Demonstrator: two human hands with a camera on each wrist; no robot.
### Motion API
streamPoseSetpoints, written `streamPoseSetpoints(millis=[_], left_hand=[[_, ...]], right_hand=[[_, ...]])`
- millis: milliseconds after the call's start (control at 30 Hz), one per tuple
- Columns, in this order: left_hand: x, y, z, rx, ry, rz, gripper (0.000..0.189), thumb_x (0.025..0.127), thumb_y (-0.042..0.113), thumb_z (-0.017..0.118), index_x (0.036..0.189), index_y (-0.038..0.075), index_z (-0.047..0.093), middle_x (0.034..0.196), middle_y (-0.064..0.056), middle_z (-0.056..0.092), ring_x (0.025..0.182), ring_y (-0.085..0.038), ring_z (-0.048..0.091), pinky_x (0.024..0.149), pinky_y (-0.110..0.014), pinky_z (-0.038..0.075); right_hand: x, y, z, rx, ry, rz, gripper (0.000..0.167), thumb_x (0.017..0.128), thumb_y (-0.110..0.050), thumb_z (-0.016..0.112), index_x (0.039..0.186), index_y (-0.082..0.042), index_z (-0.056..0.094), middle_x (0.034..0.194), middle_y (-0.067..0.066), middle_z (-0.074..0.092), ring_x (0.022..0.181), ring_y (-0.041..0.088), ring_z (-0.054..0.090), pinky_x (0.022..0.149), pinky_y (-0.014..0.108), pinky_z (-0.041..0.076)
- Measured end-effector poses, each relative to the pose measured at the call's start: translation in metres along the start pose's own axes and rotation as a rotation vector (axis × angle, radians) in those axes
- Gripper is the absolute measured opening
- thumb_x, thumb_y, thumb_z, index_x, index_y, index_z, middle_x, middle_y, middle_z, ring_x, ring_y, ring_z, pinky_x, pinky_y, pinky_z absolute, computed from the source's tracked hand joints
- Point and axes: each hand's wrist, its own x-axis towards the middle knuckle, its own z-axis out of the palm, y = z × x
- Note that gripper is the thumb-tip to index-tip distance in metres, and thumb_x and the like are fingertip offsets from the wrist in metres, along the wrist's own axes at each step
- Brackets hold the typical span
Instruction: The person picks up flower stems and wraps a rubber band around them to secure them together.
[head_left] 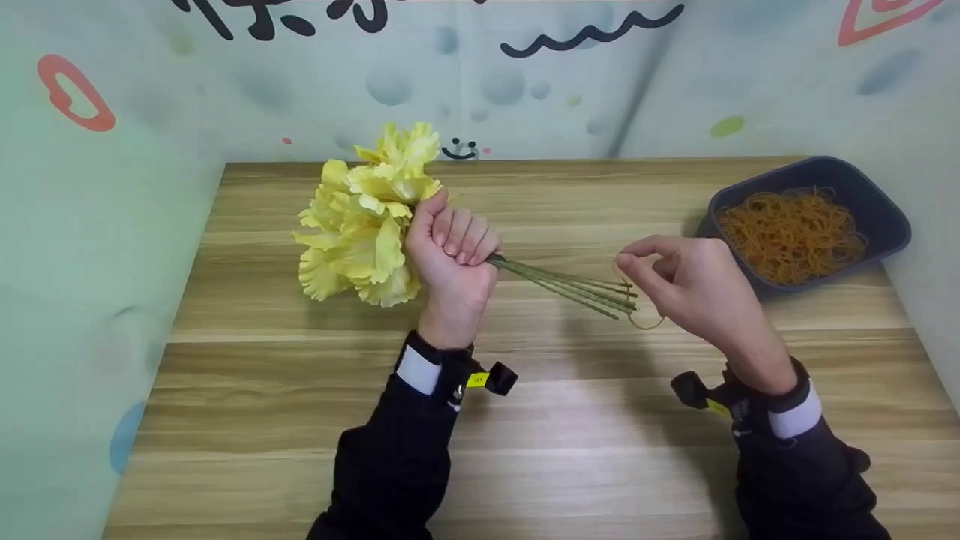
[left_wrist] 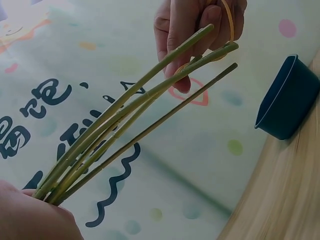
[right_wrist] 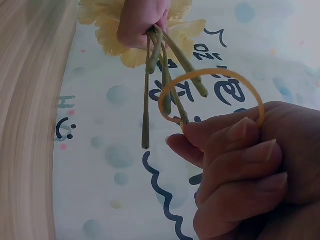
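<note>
**Yellow flowers (head_left: 349, 236) gripped tight, rubber band (right_wrist: 215, 71) pinched at the stem ends**

On my remote feed, a person's left hand (head_left: 454, 251) grips the bunch just below the petals, its fingers curled fully round the green stems (head_left: 559, 285). Reading the head view as a clock face, I find the petals at ten o'clock from centre, over a wood-grain table (head_left: 262, 420). The stems leave the fist toward four o'clock, their bare ends spread slightly apart.

At three o'clock I see the right hand (head_left: 701, 289) beside those ends, thumb and forefinger brought together on the thin yellow-orange band, the remaining fingers bent toward the palm. The band forms a loop at the stem tips; my left-wrist view shows it against one of them, but I cannot tell how many stems pass through it.

At two o'clock from the right hand stands a dark blue bin (head_left: 877, 225), loose bands (head_left: 795, 236) heaped inside. Dark sleeves (head_left: 397, 457) reach in from seven and four o'clock, each wrist bearing a small black camera (head_left: 499, 379). At twelve o'clock rises a pale backdrop (head_left: 315, 112) with dark lettering and, toward one o'clock, a wavy line (head_left: 592, 35).
</note>
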Motion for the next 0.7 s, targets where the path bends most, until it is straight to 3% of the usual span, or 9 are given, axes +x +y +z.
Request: streamPoseSetpoints(millis=[233, 367, 700], left_hand=[[0.0, -0.003, 0.0, -0.006, 0.008, 0.012, 0.063, 0.11, 0.019, 0.035, 0.047, 0.019, 0.038, 0.037, 0.008, 0.033, 0.038, -0.005, 0.016, 0.035, -0.018, 0.016], [-0.001, -0.005, 0.0, 0.004, -0.001, 0.024, 0.063, 0.11, 0.019, 0.034, 0.047, 0.02, 0.037, 0.038, 0.008, 0.033, 0.039, -0.005, 0.015, 0.036, -0.017, 0.016], [-0.005, -0.016, -0.002, 0.062, -0.009, 0.023, 0.062, 0.109, 0.018, 0.033, 0.047, 0.021, 0.037, 0.038, 0.009, 0.033, 0.036, -0.005, 0.02, 0.036, -0.017, 0.016]], right_hand=[[0.001, -0.008, 0.012, 0.062, 0.036, -0.011, 0.021, 0.106, -0.028, 0.069, 0.109, -0.011, 0.081, 0.044, -0.01, 0.043, 0.036, -0.001, 0.033, 0.04, 0.02, 0.022], [0.001, -0.011, 0.018, 0.093, 0.06, -0.058, 0.019, 0.106, -0.025, 0.069, 0.108, -0.01, 0.08, 0.046, -0.012, 0.038, 0.039, -0.003, 0.031, 0.041, 0.018, 0.021], [-0.002, -0.013, 0.03, -0.02, 0.146, -0.179, 0.017, 0.103, -0.022, 0.072, 0.106, -0.007, 0.08, 0.046, -0.009, 0.037, 0.042, -0.004, 0.028, 0.044, 0.021, 0.022]])
